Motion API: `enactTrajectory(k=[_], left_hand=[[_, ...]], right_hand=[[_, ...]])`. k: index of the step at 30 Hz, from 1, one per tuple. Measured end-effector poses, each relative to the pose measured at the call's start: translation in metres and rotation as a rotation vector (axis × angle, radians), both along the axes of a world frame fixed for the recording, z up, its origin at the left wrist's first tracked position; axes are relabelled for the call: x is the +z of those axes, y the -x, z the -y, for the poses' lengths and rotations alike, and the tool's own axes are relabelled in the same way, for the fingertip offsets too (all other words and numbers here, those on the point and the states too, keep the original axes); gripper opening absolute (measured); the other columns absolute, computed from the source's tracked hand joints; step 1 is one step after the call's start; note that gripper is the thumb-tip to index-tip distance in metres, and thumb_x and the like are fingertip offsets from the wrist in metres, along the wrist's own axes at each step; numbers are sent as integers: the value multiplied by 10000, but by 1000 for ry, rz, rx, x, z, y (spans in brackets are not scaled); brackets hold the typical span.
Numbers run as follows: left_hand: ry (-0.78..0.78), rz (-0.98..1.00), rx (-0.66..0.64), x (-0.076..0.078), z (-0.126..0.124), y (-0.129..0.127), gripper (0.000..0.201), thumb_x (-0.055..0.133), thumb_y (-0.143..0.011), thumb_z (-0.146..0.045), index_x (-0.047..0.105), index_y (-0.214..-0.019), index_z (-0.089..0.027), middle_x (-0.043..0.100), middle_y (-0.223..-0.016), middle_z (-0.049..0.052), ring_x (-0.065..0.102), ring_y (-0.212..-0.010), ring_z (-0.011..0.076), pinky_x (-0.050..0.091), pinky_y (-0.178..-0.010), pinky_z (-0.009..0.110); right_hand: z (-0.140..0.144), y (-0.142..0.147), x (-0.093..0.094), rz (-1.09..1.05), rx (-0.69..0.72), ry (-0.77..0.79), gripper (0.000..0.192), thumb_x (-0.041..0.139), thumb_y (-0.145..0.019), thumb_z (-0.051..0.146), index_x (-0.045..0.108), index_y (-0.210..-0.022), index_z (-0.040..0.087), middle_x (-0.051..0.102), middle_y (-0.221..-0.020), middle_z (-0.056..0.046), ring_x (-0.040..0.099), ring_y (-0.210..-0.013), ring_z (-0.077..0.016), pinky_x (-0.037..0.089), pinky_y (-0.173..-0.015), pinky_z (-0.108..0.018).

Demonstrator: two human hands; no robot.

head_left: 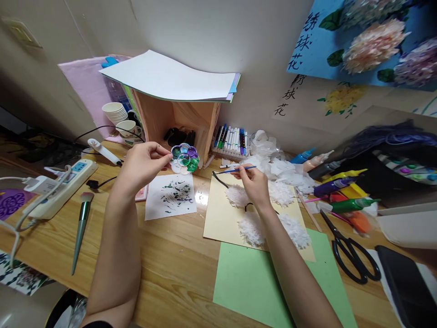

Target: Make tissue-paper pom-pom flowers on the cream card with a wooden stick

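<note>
Pale wall with flower posters (handwritten characters), wooden desk, small wooden shelf box

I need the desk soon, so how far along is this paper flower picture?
Done: white fluffy paper flowers sit on the cream sheet, with a dark stem line painted. In hand: the left hand holds up a paint palette with green paint, and the right hand holds a thin brush over the sheet. Left: no green leaves show there yet.
</note>
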State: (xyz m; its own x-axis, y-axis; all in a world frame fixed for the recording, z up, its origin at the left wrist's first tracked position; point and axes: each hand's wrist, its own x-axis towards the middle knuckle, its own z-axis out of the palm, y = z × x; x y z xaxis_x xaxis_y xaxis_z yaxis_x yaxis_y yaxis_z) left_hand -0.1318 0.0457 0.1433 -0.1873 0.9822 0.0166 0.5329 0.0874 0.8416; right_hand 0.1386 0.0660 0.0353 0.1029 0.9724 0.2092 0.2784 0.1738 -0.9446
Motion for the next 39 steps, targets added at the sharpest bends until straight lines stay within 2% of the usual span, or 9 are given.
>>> enactTrajectory(k=[16,23,39], left_hand=[[4,-29,7,2,0,-1,203,690,-665,-362,656,-737,-176,717,-730,59,685,-697,201,556,-634,276],[5,-39,9,2,0,-1,192,687,-664,-355,655,-732,-178,719,-733,59,685,-698,206,554,-634,281],[11,-25,15,0,0,1,182,687,-662,-359,656,-734,-194,714,-729,49,680,-703,208,542,-630,285]], right_hand=[[-2,-5,-1,99,-21,14,320,520,-834,473,615,-822,167,727,-778,-88,706,-731,-213,574,-748,-379],[0,-5,1,15,-26,-35,344,529,-824,504,604,-823,168,716,-747,-74,712,-725,-210,583,-745,-365],[-1,0,-4,41,24,-12,334,519,-835,498,611,-827,177,727,-798,-80,711,-767,-213,583,-768,-372]])
